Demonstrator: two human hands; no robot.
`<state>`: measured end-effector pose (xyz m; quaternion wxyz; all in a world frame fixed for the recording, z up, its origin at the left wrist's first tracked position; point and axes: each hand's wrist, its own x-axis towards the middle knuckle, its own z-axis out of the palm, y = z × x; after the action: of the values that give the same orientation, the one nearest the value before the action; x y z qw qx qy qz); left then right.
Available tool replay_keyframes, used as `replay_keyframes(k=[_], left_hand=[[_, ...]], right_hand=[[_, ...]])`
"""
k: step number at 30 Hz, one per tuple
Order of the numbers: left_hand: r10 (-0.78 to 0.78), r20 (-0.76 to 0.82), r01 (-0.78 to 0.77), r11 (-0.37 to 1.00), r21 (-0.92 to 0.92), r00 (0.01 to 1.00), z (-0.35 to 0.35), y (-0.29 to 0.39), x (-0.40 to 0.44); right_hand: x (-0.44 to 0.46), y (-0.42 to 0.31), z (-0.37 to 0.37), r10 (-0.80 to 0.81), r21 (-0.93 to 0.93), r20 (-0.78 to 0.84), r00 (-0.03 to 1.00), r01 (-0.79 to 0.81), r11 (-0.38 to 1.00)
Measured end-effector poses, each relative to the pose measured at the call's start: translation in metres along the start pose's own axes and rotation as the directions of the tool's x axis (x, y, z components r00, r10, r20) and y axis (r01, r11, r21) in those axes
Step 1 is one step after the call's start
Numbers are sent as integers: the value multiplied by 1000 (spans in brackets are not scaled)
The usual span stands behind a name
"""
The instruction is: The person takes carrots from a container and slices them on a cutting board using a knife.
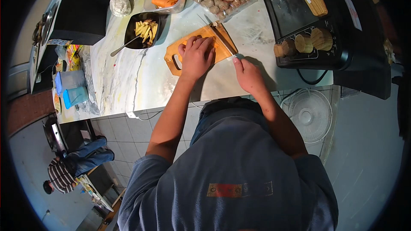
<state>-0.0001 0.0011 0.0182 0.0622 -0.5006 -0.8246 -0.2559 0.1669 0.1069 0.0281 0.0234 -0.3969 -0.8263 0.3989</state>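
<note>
A wooden cutting board with a handle slot lies tilted on the marble counter. My left hand presses down on it with bent fingers over orange carrot, most of which the hand hides. My right hand is closed round the handle of a knife. The blade slants up and left across the board, just right of my left fingers. A brownish scrap sits by the board's far edge.
Behind the board are a bag of meatballs and a plastic tub holding carrots. A black bowl with pale strips and a spoon stands left. An oven is at right, a fan below. Another person is lower left.
</note>
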Motion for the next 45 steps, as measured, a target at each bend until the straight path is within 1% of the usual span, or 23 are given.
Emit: replay_keyframes(k=[1, 2, 4, 5, 7, 13, 17, 19, 20, 22, 26, 28, 29, 31, 32, 34, 35, 37, 38, 39, 41, 43, 45], left_hand=[[31, 49, -30, 999, -18, 998, -1, -4, 6], [32, 45, -32, 999, -18, 998, -3, -7, 10], [150, 183, -138, 988, -74, 972, -8, -13, 20], [153, 179, -142, 987, -74, 972, -10, -16, 24], [234, 283, -231, 972, -44, 930, -14, -20, 31], [339, 220, -348, 938, 3, 915, -12, -21, 33], [355, 238, -382, 921, 75, 904, -10, -18, 37], [287, 308, -331, 939, 99, 907, -7, -18, 41], [287, 306, -331, 938, 103, 908, -6, -18, 42], [237, 341, -273, 960, 61, 910, -4, -18, 43], [180, 371, -232, 968, 100, 911, -1, -17, 43], [75, 399, -108, 992, 63, 914, -5, -15, 43], [73, 398, -108, 992, 65, 915, -7, -16, 42], [16, 362, -2, 999, -40, 932, -13, -20, 41], [16, 363, -1, 999, -39, 932, -15, -21, 40], [-86, 365, 148, 979, -144, 927, -22, -24, 40], [-87, 362, 147, 979, -142, 928, -23, -30, 40], [-187, 313, 297, 888, -351, 931, -26, -40, 43], [-220, 271, 306, 890, -338, 937, -28, -47, 47], [-220, 266, 305, 891, -337, 938, -33, -55, 55], [-202, 118, 233, 890, -393, 972, -40, -76, 76], [-265, 50, 269, 938, -220, 963, -55, -88, 105], [-250, -41, 250, 968, 2, 968, -59, -108, 130]], right_hand=[[1, 1, -3, 0, 7, -26, 1000, 0, 1000], [0, 2, -6, -2, 5, -29, 1000, 3, 1000], [-1, 1, -13, 40, 11, -13, 999, -40, 999], [-3, 1, -15, 38, 10, -18, 999, -38, 999], [-5, 1, -18, 43, 12, -17, 999, -43, 999], [-9, 8, -21, 38, 14, -30, 999, -37, 999], [-10, 6, -27, 64, -23, 5, 998, -64, 998], [-9, 5, -29, 73, -7, 23, 997, -73, 997], [-8, 4, -29, 68, -6, 21, 997, -68, 998], [-8, 3, -29, 68, 8, 41, 997, -69, 998], [-8, 1, -29, 17, 30, -7, 1000, -17, 999], [-7, 2, -29, 4, 33, 2, 1000, -4, 999], [-7, 3, -29, 0, 35, 2, 1000, -1, 999], [-7, 3, -29, 6, 52, 5, 1000, -6, 999], [-7, 3, -29, 7, 53, 6, 1000, -7, 999], [-6, 1, -30, 31, 51, 21, 999, -32, 998], [-5, 1, -30, 28, 52, 20, 999, -29, 998], [-4, 2, -29, 27, 52, 31, 999, -28, 998], [-3, 2, -30, 21, 53, 30, 999, -23, 998], [-3, 1, -30, 40, 56, 44, 998, -43, 998], [-3, 2, -30, 59, 57, 57, 997, -63, 996], [-3, 3, -28, 53, 65, 67, 996, -57, 996], [-2, 5, -25, 33, 57, 59, 998, -37, 998]])
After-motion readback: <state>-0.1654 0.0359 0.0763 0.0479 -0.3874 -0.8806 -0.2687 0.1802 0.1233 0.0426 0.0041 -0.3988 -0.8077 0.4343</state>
